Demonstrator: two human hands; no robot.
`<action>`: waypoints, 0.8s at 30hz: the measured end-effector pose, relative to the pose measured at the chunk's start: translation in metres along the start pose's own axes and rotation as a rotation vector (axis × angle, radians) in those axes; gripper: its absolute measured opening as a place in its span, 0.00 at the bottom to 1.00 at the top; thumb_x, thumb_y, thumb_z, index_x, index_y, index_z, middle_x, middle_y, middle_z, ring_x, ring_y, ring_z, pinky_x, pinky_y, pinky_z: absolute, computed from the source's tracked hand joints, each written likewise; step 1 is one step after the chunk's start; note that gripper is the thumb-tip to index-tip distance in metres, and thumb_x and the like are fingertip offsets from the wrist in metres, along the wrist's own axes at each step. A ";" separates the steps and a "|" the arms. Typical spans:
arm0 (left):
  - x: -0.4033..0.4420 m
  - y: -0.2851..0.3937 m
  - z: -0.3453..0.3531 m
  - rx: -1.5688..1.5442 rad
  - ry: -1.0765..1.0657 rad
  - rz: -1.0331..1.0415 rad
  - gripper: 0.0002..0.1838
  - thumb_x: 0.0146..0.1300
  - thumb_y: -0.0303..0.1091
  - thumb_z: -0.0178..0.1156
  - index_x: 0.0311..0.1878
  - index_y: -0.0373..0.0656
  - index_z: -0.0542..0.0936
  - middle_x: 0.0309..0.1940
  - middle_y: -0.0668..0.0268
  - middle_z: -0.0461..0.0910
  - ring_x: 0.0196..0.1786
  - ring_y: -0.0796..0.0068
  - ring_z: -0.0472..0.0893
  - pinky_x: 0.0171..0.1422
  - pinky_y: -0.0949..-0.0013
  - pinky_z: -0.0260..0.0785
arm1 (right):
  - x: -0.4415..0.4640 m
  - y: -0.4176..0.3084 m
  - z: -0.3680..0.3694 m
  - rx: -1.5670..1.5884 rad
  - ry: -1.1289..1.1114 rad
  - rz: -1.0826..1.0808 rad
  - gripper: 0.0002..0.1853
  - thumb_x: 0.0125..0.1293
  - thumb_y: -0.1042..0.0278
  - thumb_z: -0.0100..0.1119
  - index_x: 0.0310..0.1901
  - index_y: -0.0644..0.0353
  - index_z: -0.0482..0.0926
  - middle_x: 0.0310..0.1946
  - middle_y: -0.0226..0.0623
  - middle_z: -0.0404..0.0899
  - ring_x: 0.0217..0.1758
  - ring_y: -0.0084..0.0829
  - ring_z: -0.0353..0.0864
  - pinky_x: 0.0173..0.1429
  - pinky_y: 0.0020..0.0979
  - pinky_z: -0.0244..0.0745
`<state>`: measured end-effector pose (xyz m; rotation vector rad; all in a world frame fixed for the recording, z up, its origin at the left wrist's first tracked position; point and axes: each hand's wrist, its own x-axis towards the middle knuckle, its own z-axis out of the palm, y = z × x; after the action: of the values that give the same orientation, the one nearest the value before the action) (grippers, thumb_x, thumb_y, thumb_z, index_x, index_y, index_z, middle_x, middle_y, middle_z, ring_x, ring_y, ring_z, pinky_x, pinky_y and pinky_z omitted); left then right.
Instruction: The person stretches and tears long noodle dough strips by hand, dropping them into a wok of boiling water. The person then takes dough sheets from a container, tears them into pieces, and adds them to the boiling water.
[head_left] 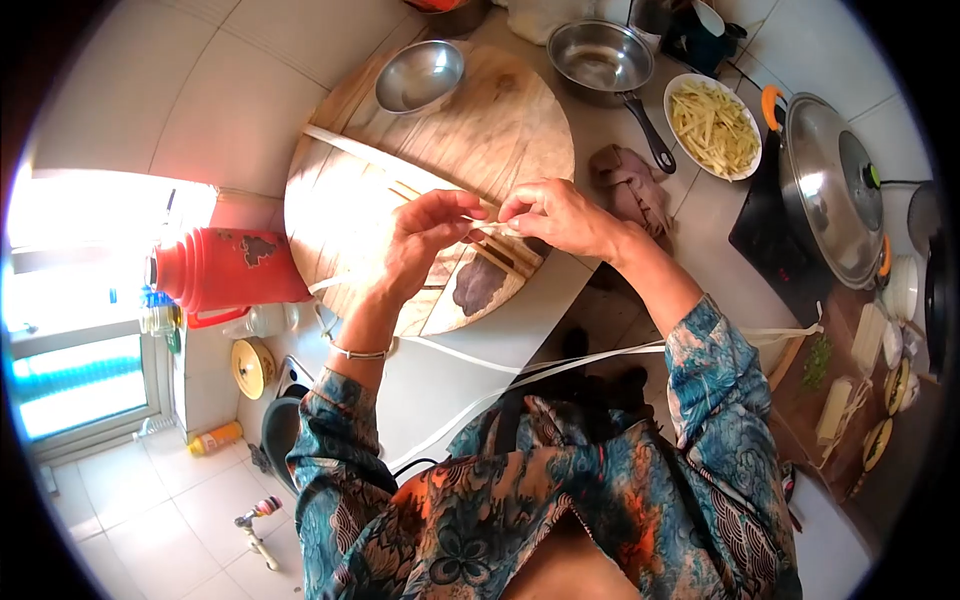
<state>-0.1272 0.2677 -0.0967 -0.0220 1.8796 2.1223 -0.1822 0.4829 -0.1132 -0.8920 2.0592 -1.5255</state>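
My left hand (pixel 425 235) and my right hand (pixel 565 218) meet above a round wooden board (pixel 500 100). Their fingertips pinch a thin pale strip (pixel 494 228) between them; its material is too small to make out. Beneath the hands, slim wooden sticks (pixel 505 258) lie across the board, close to a dark patch (pixel 478 285) on its surface. A long flat wooden batten (pixel 375 155) crosses the board behind my left hand. Long white cords (pixel 600 353) run in front of my body towards the right; whether they join the pinched strip is unclear.
A metal bowl (pixel 420 77) sits on the board's far part. Behind stand a saucepan (pixel 600 58), a plate of cut yellow strips (pixel 714 127) and a lidded wok (pixel 830 190). A crumpled cloth (pixel 630 187) lies right of the board, a red thermos (pixel 235 268) left.
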 end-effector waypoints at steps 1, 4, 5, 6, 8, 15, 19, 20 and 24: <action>0.000 0.002 0.000 0.017 -0.029 0.002 0.13 0.59 0.16 0.48 0.48 0.33 0.74 0.43 0.58 0.78 0.46 0.70 0.78 0.54 0.67 0.72 | -0.002 0.001 0.002 0.058 0.019 0.033 0.10 0.55 0.71 0.56 0.38 0.65 0.80 0.34 0.46 0.81 0.40 0.38 0.80 0.46 0.33 0.73; 0.006 0.003 -0.007 0.022 -0.076 0.023 0.14 0.57 0.15 0.52 0.48 0.33 0.74 0.43 0.59 0.78 0.47 0.70 0.78 0.54 0.68 0.73 | 0.000 0.007 0.008 -0.062 0.044 -0.046 0.09 0.57 0.73 0.55 0.38 0.65 0.79 0.34 0.41 0.79 0.43 0.32 0.76 0.50 0.30 0.69; 0.009 0.003 -0.009 0.035 -0.084 0.036 0.14 0.57 0.15 0.53 0.48 0.33 0.74 0.43 0.60 0.78 0.46 0.70 0.79 0.54 0.68 0.73 | 0.000 0.006 0.008 -0.104 0.038 -0.064 0.09 0.60 0.73 0.54 0.41 0.65 0.78 0.35 0.37 0.79 0.43 0.27 0.77 0.49 0.27 0.70; 0.008 0.006 -0.003 0.036 -0.083 0.043 0.14 0.57 0.16 0.54 0.48 0.33 0.74 0.43 0.60 0.78 0.46 0.71 0.79 0.53 0.68 0.73 | -0.005 -0.004 0.003 0.042 0.055 -0.032 0.09 0.61 0.73 0.53 0.41 0.65 0.78 0.36 0.36 0.79 0.43 0.26 0.77 0.49 0.26 0.70; 0.008 -0.003 -0.005 0.087 -0.078 0.064 0.14 0.57 0.17 0.56 0.48 0.33 0.74 0.42 0.61 0.78 0.45 0.72 0.79 0.53 0.69 0.73 | -0.006 -0.007 0.007 0.322 0.096 0.034 0.09 0.64 0.73 0.51 0.43 0.65 0.77 0.37 0.33 0.78 0.44 0.24 0.76 0.48 0.24 0.70; 0.004 -0.006 0.001 -0.007 -0.076 0.021 0.12 0.58 0.18 0.55 0.47 0.33 0.74 0.37 0.63 0.78 0.38 0.75 0.78 0.46 0.73 0.72 | -0.003 -0.026 0.001 0.471 0.055 0.209 0.12 0.62 0.75 0.51 0.47 0.66 0.74 0.30 0.29 0.72 0.31 0.17 0.75 0.36 0.20 0.73; 0.003 -0.006 -0.003 -0.057 -0.067 0.001 0.09 0.62 0.23 0.54 0.45 0.35 0.76 0.36 0.65 0.78 0.38 0.77 0.78 0.45 0.74 0.72 | -0.003 -0.027 0.011 0.439 0.046 0.244 0.12 0.62 0.74 0.51 0.46 0.67 0.74 0.31 0.29 0.72 0.29 0.17 0.74 0.36 0.18 0.73; 0.011 0.011 0.027 -0.099 -0.047 -0.027 0.09 0.62 0.23 0.54 0.45 0.35 0.76 0.35 0.65 0.78 0.37 0.77 0.78 0.45 0.74 0.72 | -0.012 -0.043 -0.023 0.431 0.024 0.289 0.12 0.62 0.73 0.51 0.46 0.67 0.74 0.32 0.29 0.73 0.29 0.17 0.74 0.36 0.18 0.73; 0.012 0.010 0.029 -0.085 -0.059 -0.060 0.09 0.63 0.24 0.53 0.45 0.35 0.75 0.33 0.65 0.79 0.37 0.78 0.77 0.43 0.75 0.72 | -0.011 -0.047 -0.028 0.433 0.069 0.288 0.12 0.61 0.73 0.52 0.45 0.68 0.75 0.32 0.29 0.73 0.29 0.16 0.74 0.36 0.18 0.73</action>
<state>-0.1358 0.2972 -0.0859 -0.0333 1.7333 2.1372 -0.1816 0.5005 -0.0609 -0.3681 1.7064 -1.7548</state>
